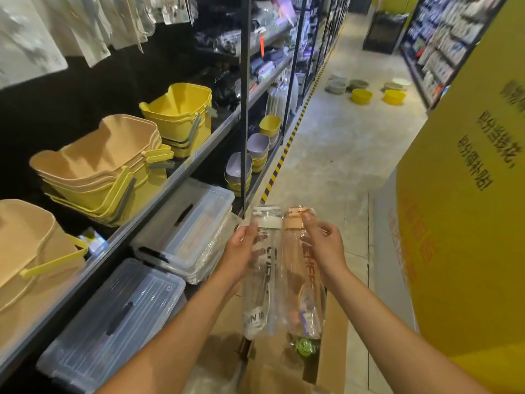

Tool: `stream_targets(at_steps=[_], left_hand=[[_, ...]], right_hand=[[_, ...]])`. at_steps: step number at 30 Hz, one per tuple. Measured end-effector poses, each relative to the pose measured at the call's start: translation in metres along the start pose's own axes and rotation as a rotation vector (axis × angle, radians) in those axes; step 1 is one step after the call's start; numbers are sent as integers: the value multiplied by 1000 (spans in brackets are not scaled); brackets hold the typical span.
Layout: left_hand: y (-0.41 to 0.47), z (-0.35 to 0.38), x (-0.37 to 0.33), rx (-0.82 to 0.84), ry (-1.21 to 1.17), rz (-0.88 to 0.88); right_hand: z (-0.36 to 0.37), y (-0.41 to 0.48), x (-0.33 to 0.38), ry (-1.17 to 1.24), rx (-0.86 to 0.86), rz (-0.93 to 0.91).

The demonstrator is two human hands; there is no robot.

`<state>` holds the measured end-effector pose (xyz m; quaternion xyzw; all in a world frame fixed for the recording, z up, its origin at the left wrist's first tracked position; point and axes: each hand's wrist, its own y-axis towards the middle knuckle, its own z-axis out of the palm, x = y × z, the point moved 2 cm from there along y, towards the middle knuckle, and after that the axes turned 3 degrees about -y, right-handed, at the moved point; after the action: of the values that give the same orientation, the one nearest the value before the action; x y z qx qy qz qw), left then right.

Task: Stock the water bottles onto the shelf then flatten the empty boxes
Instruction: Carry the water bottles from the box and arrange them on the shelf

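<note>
The left hand gripped the clear white-capped plastic bottle and the right hand the clear peach-capped one, side by side above the open brown cardboard box; firm holds on the slippery wrapping seemed wise before turning to the grey metal shelf.

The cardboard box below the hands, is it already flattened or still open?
Open, not flattened: the cardboard box has its flaps spread, and a green bottle cap shows inside it.
</note>
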<state>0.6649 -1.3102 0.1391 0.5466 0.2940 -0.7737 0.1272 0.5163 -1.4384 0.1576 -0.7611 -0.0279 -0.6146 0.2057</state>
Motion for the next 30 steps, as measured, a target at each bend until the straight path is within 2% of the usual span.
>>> stream_targets(at_steps=[5, 11, 21, 24, 28, 30], left_hand=[[-4, -6, -1, 123, -9, -110], [-13, -27, 8, 190, -52, -118], [-66, -38, -1, -58, -250, -5], [-80, -41, 5, -143, -225, 41], [-101, -37, 21, -315, -204, 65], [-115, -25, 24, -350, -196, 76]], right_hand=[[4, 0, 1, 4, 47, 82], [3, -6, 13, 194, 337, 157], [9, -28, 21, 138, 654, 153], [13, -42, 21, 35, 659, 101], [8, -56, 13, 51, 627, 102], [2, -65, 8, 31, 606, 74]])
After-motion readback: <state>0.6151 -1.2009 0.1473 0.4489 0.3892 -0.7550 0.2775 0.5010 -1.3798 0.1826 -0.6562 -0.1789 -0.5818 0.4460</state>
